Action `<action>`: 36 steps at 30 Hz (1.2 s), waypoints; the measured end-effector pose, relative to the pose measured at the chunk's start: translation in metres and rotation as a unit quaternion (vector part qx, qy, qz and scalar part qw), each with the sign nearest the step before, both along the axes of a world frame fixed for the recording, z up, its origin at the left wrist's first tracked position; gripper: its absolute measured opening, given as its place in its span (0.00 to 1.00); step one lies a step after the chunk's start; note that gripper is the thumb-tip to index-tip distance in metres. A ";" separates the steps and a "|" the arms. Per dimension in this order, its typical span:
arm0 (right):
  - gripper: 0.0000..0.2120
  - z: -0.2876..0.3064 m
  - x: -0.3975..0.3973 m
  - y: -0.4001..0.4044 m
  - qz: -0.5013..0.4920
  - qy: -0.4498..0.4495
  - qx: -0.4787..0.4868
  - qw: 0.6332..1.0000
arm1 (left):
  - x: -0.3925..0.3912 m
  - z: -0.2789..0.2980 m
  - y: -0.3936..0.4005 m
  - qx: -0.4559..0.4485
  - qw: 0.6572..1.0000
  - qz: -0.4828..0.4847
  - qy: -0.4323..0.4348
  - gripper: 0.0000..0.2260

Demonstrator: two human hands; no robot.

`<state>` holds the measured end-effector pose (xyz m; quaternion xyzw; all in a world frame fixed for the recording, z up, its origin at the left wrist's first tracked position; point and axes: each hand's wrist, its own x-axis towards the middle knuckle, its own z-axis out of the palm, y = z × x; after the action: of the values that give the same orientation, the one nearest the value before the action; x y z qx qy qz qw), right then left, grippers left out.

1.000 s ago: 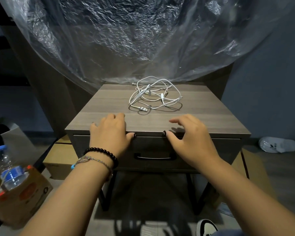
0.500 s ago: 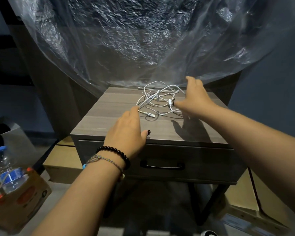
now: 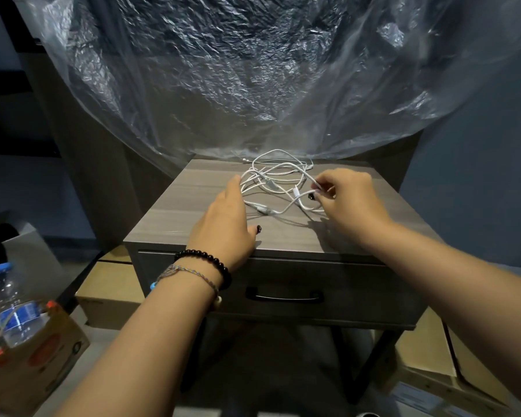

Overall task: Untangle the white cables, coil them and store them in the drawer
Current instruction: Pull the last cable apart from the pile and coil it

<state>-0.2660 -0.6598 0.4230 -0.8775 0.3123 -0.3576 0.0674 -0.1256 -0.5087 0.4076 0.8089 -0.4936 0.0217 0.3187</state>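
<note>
white cables point(image 3: 275, 183) are lying tangled on the nightstand point(image 3: 175, 218); right hand point(image 3: 348, 203) is pinching one strand, left hand point(image 3: 227, 218) is resting flat, fingers straight, touching them.

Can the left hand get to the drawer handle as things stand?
Probably yes. The left hand lies flat on the nightstand top, holding nothing, and the drawer handle sits just below its wrist with nothing in front of it.

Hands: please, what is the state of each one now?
Left hand: open, straight fingers at the white cables.
Right hand: fingers pinch a cable strand.
</note>
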 end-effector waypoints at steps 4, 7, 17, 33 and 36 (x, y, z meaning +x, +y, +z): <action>0.06 0.027 -0.008 0.001 0.021 -0.033 -0.018 0.999 | -0.006 -0.003 -0.008 -0.023 0.999 0.003 0.026 0.40; 0.06 0.046 -0.014 0.002 0.025 -0.041 -0.043 0.998 | -0.010 -0.002 -0.014 -0.065 0.997 0.012 0.046 0.37; 0.04 0.091 -0.039 0.020 0.042 -0.127 -0.017 0.991 | -0.016 0.003 -0.016 -0.191 0.980 0.008 0.061 0.27; 0.06 0.037 -0.083 0.073 0.038 -0.304 0.361 0.881 | -0.015 0.000 0.051 -0.236 0.970 -0.031 -0.059 0.07; 0.08 0.024 -0.083 0.079 0.050 -0.339 0.411 0.845 | -0.016 0.000 0.066 -0.231 0.973 -0.013 -0.027 0.03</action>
<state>-0.3492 -0.5813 0.4468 -0.6079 0.3438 -0.4682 0.5413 -0.1421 -0.4423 0.4073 0.7060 -0.4947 0.1528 0.4832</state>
